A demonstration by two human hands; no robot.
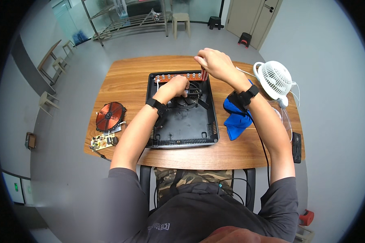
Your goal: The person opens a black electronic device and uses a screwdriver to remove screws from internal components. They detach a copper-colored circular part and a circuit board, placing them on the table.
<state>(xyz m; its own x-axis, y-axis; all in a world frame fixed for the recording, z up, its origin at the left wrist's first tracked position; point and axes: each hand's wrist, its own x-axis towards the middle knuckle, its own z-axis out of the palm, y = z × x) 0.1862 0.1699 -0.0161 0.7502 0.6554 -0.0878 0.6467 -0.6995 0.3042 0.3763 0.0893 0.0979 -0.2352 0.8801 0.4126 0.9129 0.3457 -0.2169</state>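
Note:
An opened black appliance housing point(182, 129) lies on the wooden table point(125, 77), with a round black fan point(188, 101) inside and a brown strip of circuit board with buttons point(178, 76) along its far edge. My left hand point(175, 87) rests on the fan area, fingers curled onto it. My right hand point(214, 62) is above the housing's far right corner, closed on a red-handled screwdriver point(204, 74) whose tip points down at the board strip.
A copper coil disc point(109, 115) and a small circuit board point(102, 141) lie at the table's left. A blue cloth point(236, 121), a white desk fan point(275, 79), a clear container point(284, 117) and a black remote-like block point(297, 146) are on the right. Stools and a metal shelf stand beyond.

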